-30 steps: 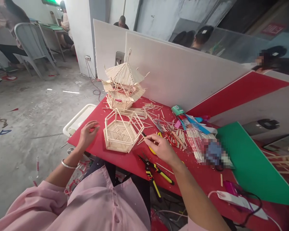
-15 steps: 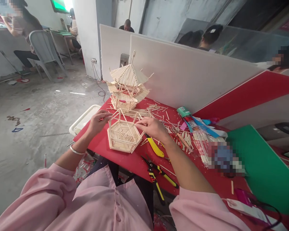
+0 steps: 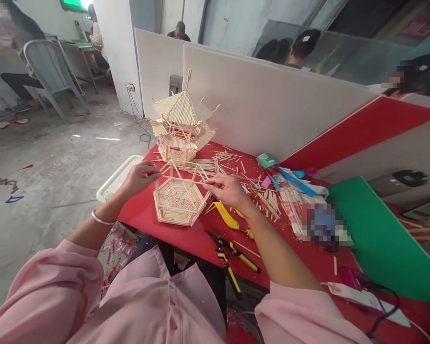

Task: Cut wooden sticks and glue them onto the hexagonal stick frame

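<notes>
My left hand (image 3: 143, 177) and my right hand (image 3: 227, 190) each pinch an end of a thin wooden stick (image 3: 182, 180). The stick stretches level above a hexagonal stick frame (image 3: 179, 200), which has a spiral-patterned floor and short upright posts. Whether the stick touches the posts I cannot tell. Behind the frame stands a pagoda model (image 3: 182, 114) of the same sticks, with tiered roofs. A yellow utility knife (image 3: 225, 214) lies beside the frame, below my right hand. Two pairs of yellow-and-black pliers (image 3: 232, 253) lie at the table's near edge.
Loose sticks (image 3: 229, 156) litter the red table (image 3: 186, 234). Packaged sticks (image 3: 292, 210) and a green board (image 3: 380, 239) are at the right. White partition panels (image 3: 258, 100) stand behind. A white tray (image 3: 105, 191) is at the left; other people sit beyond.
The view has shifted slightly, so the table and models appear farther left. My right hand has moved a little right relative to the frame, widening the gap between my hands. Both keep hold of the stick.
</notes>
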{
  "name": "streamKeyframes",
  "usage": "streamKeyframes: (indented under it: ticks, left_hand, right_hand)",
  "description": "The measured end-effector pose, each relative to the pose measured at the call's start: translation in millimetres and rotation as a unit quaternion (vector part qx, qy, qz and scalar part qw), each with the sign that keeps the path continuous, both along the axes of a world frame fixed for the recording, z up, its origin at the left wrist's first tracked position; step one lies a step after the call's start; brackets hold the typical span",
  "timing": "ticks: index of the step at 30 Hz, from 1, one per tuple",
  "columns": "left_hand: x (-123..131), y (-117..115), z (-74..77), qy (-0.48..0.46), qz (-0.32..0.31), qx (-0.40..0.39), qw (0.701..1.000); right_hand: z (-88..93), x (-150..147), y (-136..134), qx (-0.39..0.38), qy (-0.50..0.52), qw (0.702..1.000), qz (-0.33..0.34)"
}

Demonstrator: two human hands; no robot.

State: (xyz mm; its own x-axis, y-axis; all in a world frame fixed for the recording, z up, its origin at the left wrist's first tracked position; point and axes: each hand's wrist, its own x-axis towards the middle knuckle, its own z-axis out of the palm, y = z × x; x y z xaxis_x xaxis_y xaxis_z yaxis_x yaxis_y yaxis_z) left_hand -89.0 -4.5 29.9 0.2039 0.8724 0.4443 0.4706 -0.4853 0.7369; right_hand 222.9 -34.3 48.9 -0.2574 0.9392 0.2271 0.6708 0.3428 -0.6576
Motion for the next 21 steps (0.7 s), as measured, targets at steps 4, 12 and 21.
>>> streamKeyframes:
  ticks: [4, 12, 21]
  left_hand:
    - [-1, -2, -0.9, -0.03, -0.012, -0.058, 0.998]
    - [-3, -1, -5.4, -0.084, -0.051, -0.084, 0.992]
    - [-5, -1, -9.7, -0.116, -0.044, -0.098, 0.987]
  right_hand:
    - [-5.1, 5, -4, 0.002, 0.046, 0.999, 0.005]
    - [-9.9, 7, 6, -0.036, 0.074, 0.996, -0.028]
    - [-9.6, 17, -2, -0.107, 0.158, 0.981, -0.044]
